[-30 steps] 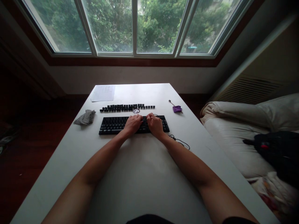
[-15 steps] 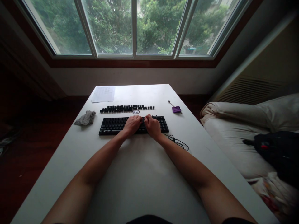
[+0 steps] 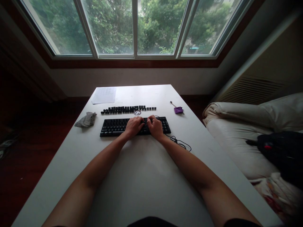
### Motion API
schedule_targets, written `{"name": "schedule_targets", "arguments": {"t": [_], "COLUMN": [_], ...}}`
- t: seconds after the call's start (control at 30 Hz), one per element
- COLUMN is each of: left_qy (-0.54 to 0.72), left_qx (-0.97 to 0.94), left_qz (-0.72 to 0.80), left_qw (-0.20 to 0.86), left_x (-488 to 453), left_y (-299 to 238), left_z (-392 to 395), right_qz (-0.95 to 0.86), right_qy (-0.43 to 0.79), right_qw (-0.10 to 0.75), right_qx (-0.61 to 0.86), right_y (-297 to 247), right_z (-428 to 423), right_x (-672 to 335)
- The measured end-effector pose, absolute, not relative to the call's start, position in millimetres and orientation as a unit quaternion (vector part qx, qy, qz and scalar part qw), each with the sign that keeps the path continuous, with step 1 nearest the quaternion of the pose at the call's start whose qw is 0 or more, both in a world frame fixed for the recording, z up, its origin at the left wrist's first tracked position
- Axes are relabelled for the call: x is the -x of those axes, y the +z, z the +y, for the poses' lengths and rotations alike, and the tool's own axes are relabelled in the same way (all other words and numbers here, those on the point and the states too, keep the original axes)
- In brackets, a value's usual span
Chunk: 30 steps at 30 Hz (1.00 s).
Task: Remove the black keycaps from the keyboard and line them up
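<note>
A black keyboard (image 3: 113, 126) lies across the white table (image 3: 142, 176). My left hand (image 3: 133, 126) and my right hand (image 3: 155, 126) rest side by side on its middle-right part, fingers curled down and pinched close together over the keys. What the fingertips hold, if anything, is too small to see. Just behind the keyboard runs a row of loose black keycaps (image 3: 125, 109), with a small wire ring tool (image 3: 137, 112) beside it.
A grey cloth (image 3: 86, 119) lies at the table's left edge, a sheet of paper (image 3: 104, 95) at the far left corner, a purple brush (image 3: 178, 109) at the right. The keyboard cable (image 3: 180, 142) trails right. A white sofa (image 3: 239, 132) with a black bag (image 3: 284, 151) stands to the right.
Both hands stay on the keyboard's middle. My right hand has shifted slightly left, closer to my left hand. Nothing else on the table has moved.
</note>
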State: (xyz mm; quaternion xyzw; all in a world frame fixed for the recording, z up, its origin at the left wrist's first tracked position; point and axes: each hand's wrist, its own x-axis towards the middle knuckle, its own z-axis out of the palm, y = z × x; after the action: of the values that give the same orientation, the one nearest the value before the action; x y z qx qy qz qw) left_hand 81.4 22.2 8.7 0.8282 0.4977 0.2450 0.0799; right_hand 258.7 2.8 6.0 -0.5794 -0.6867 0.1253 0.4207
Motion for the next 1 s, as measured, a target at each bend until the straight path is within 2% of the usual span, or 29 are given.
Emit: {"name": "schedule_targets", "arguments": {"t": [0.13, 0.27, 0.5, 1.0], "left_qy": [0.284, 0.279, 0.252, 0.185], "left_qx": [-0.791, -0.793, -0.805, -0.792], "left_qz": [0.528, 0.528, 0.529, 0.582], "left_qw": [0.123, 0.123, 0.097, -0.001], "left_x": [-74, -64, -55, -53], "left_y": [10, 11, 14, 17], "left_z": [26, 28, 37, 125], "right_qz": [-0.657, -0.649, -0.630, -0.624], "right_qy": [0.120, 0.161, 0.190, 0.227], "right_qw": [0.448, 0.467, 0.485, 0.485], "right_qx": [0.595, 0.579, 0.575, 0.570], "right_y": [7, 8, 10, 12], "right_z": [5, 5, 2, -1], "right_x": [-268, -273, -272, -273]}}
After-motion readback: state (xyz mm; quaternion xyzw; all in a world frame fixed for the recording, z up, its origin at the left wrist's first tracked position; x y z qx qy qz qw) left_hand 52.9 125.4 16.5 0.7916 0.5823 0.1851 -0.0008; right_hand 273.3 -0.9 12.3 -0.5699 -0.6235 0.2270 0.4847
